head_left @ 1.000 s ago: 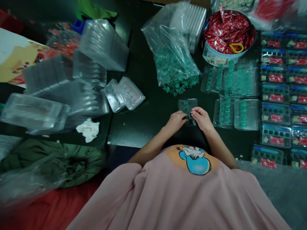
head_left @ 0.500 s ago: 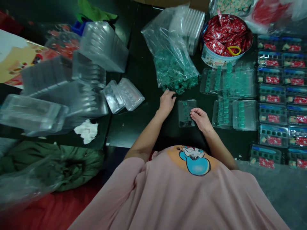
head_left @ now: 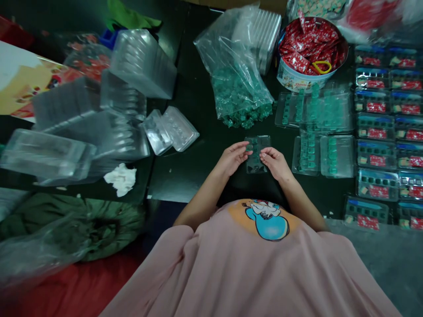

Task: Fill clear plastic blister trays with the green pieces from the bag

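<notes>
In front of my body lies a clear plastic tray (head_left: 263,141) with a row of small green translucent pieces (head_left: 254,152) in it. My left hand (head_left: 234,159) is at the tray's left edge, thumb and fingers closed around what looks like a small green piece. Over the tray's right side, my right hand (head_left: 276,164) has its fingertips pinched together. Whatever is between them is too small to make out. Beyond the tray, a clear plastic bag (head_left: 233,57) spills a heap of green pieces (head_left: 247,116) onto the dark table.
Trays with green rows (head_left: 336,156) lie to the right, beside columns of filled packs (head_left: 376,154). A round tin (head_left: 297,81) of red packets stands behind. Stacked clear trays (head_left: 145,66), more clear packaging (head_left: 49,154) and a crumpled tissue (head_left: 121,179) are on the left.
My left hand has moved from the heap of green pieces toward me and to the right, up to the tray. My right hand has stayed almost in place at the tray.
</notes>
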Action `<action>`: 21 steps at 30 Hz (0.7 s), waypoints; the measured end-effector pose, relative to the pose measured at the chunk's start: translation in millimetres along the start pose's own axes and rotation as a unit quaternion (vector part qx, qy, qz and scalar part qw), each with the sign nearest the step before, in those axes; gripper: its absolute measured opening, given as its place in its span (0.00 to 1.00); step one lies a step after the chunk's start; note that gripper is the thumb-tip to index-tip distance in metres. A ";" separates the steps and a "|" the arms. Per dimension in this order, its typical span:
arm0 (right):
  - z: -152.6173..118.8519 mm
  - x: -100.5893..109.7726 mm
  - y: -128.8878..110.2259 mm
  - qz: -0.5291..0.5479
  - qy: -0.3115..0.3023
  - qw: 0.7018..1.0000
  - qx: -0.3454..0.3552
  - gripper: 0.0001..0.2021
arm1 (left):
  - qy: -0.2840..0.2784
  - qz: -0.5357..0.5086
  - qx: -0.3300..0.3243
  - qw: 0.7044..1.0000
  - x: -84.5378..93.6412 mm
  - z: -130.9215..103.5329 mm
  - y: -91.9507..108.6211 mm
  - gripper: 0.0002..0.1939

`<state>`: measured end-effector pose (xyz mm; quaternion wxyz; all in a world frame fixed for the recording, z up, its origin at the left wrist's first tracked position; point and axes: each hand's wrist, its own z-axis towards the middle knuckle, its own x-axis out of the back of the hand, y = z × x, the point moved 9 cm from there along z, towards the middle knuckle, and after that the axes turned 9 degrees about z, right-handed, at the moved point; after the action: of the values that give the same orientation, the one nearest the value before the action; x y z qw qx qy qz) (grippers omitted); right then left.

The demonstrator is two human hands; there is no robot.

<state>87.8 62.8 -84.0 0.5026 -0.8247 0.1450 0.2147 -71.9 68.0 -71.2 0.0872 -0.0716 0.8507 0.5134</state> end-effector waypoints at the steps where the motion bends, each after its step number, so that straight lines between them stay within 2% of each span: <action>1: -0.5 0.1 -1.3 0.001 0.000 1.000 0.001 0.16 | -0.011 -0.006 0.005 1.000 -3.6 -2.2 -1.4 0.16; 6: -3.0 9.2 -8.9 0.011 0.019 1.000 0.011 0.15 | -0.015 0.027 -0.020 0.999 -8.1 -8.8 -4.8 0.15; 10: -5.0 15.1 -9.9 0.020 0.022 0.999 0.017 0.14 | -0.010 0.156 -0.101 0.982 -11.4 -21.3 -1.6 0.12; 15: -7.2 15.6 -7.6 0.011 0.025 1.000 0.013 0.15 | -0.016 0.343 -0.191 0.920 -24.7 -38.9 -4.0 0.09; 21: -7.6 14.3 -9.6 0.016 0.022 0.999 0.019 0.15 | -0.053 0.453 -0.308 0.835 -40.7 -48.0 -2.2 0.10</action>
<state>106.2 60.0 -80.7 0.5113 -0.8172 0.1735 0.2017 -35.4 25.7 -42.1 -0.1369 0.3256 0.5805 0.7337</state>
